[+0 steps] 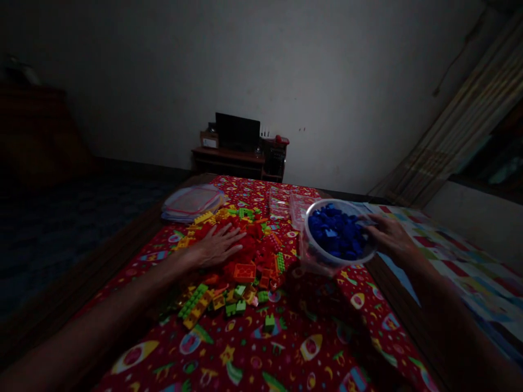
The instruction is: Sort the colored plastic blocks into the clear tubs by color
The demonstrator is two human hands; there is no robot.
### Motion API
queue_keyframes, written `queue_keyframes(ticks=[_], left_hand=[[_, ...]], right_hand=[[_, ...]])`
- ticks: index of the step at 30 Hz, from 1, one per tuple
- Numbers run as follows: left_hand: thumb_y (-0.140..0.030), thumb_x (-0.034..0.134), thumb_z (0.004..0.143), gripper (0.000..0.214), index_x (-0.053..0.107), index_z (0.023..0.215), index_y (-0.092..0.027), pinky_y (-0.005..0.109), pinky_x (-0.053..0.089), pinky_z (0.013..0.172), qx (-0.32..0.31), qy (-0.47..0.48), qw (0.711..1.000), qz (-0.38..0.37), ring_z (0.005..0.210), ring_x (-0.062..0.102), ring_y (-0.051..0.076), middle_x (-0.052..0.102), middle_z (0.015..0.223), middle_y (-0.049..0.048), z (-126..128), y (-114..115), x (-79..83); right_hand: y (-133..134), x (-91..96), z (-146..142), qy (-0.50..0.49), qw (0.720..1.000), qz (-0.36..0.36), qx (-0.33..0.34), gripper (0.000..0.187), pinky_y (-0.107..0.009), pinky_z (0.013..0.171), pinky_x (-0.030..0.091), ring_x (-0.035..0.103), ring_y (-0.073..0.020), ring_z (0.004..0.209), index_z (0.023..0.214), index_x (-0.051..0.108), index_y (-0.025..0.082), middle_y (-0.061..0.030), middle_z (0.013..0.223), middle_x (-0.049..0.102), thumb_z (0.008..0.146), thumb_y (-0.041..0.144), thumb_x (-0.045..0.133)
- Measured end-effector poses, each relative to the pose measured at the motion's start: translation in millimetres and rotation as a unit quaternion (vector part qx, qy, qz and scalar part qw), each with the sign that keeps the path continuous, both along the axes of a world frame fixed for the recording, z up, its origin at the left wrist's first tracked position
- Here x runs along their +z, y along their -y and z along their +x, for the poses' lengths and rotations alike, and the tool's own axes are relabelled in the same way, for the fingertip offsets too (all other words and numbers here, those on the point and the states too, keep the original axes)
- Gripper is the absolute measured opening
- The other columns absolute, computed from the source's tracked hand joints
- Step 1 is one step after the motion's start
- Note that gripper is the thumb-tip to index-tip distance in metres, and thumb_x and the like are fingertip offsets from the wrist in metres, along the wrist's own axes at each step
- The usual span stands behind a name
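My left hand (219, 246) lies with its fingers spread on a pile of red toy building bricks (255, 251). Around them are yellow bricks (197, 225), green bricks (236, 308) and an orange brick (245, 272). At the right, my right hand (384, 234) grips the rim of a round clear plastic tub (347, 261); its thumb and fingers are partly hidden at the edge. Many blue bricks (337, 231) fill this tub. Below and left of it, part of another clear container (312, 261) shows. A single green brick (269, 322) sits nearer me, apart from the pile.
Stacked clear lids (194, 202) lie at the table's far left. Clear plastic trays (280, 204) stand toward the back. A red patterned cloth (253, 365) covers the table. A bed with a patchwork cover (449, 245) is at right; a monitor (237, 131) stands by the wall.
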State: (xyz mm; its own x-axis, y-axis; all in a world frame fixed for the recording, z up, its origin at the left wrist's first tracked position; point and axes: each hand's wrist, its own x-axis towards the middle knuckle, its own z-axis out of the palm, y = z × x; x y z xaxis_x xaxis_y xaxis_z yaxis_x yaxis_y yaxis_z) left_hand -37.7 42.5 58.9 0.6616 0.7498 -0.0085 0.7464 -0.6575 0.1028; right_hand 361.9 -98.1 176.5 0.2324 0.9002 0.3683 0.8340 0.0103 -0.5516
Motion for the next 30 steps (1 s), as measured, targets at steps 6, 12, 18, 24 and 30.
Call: queue_keyframes(ticks=[6, 12, 18, 24, 30], left_hand=[[-0.046, 0.026, 0.098, 0.048, 0.044, 0.139, -0.029, 0.056, 0.016, 0.113, -0.048, 0.038, 0.997, 0.04, 0.139, 0.032, 0.024, 0.039, 0.149, 0.0071, -16.2, 36.4, -10.6], [-0.041, 0.031, 0.098, 0.043, 0.061, 0.123, -0.024, 0.045, 0.03, 0.112, -0.09, 0.096, 0.986, 0.101, 0.128, 0.049, 0.022, 0.055, 0.137, 0.0073, -27.9, 54.3, -13.3], [-0.038, 0.029, 0.098, 0.045, 0.066, 0.113, -0.019, 0.041, 0.046, 0.103, -0.029, 0.263, 0.946, 0.187, 0.117, 0.057, 0.022, 0.065, 0.123, 0.0086, -33.6, 39.4, 2.5], [-0.031, 0.035, 0.096, 0.039, 0.051, 0.13, -0.02, 0.045, 0.036, 0.11, -0.081, 0.262, 0.937, 0.215, 0.129, 0.043, 0.025, 0.046, 0.141, 0.01, -10.7, 5.4, 14.4], [-0.034, 0.04, 0.093, 0.038, 0.052, 0.124, -0.015, 0.053, 0.039, 0.103, -0.078, 0.273, 0.928, 0.242, 0.12, 0.048, 0.03, 0.053, 0.13, 0.0148, 19.6, -33.0, 3.5]], right_hand=[[-71.5, 15.2, -90.2, 0.226, 0.968, 0.027, 0.109, 0.034, -0.025, 0.063, 0.038, 0.055, -0.0169, 0.07, 0.106, 0.062, 0.012, -0.0089, 0.083, 0.065, 0.079, 0.014, 0.041], [-109.7, 14.8, -170.2, 0.365, 0.922, 0.009, 0.132, 0.036, -0.027, 0.067, 0.037, 0.057, -0.0176, 0.075, 0.12, 0.052, 0.011, -0.0119, 0.091, 0.066, 0.091, 0.009, 0.029], [-111.9, 4.4, -221.3, 0.469, 0.871, 0.017, 0.144, 0.041, -0.033, 0.069, 0.045, 0.061, -0.0242, 0.088, 0.13, 0.045, 0.01, -0.0207, 0.11, 0.061, 0.095, 0.01, 0.023], [-105.8, -2.9, -248.0, 0.521, 0.828, 0.042, 0.201, 0.051, -0.037, 0.08, 0.051, 0.059, -0.0258, 0.106, 0.139, 0.037, 0.011, -0.0234, 0.129, 0.054, 0.09, 0.004, 0.023], [-113.0, -3.5, -253.9, 0.541, 0.817, 0.033, 0.196, 0.053, -0.039, 0.081, 0.052, 0.061, -0.0275, 0.106, 0.141, 0.035, 0.008, -0.026, 0.133, 0.051, 0.089, 0.005, 0.029]])
